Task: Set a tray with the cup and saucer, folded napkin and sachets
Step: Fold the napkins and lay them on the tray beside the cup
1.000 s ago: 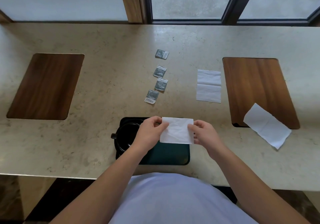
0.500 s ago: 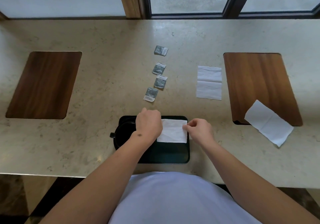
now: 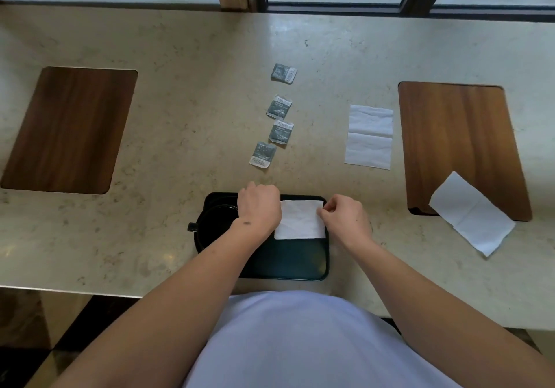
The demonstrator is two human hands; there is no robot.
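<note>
Folded white paper napkin (image 3: 299,220) is lying on the far right part of the dark rectangular tray (image 3: 288,263), beside the black cup and saucer (image 3: 214,228). Left hand (image 3: 259,207) is covering its left edge, fingers curled; whether gripping, cannot tell. Right hand (image 3: 345,219) is pinching the right edge. Tissue looks thin, limp, easily creased: best taken at the corners. Four small grey foil sachets (image 3: 280,114) are waiting in a row on the mottled beige stone worktop (image 3: 180,117): light, flat, probably slippery
</note>
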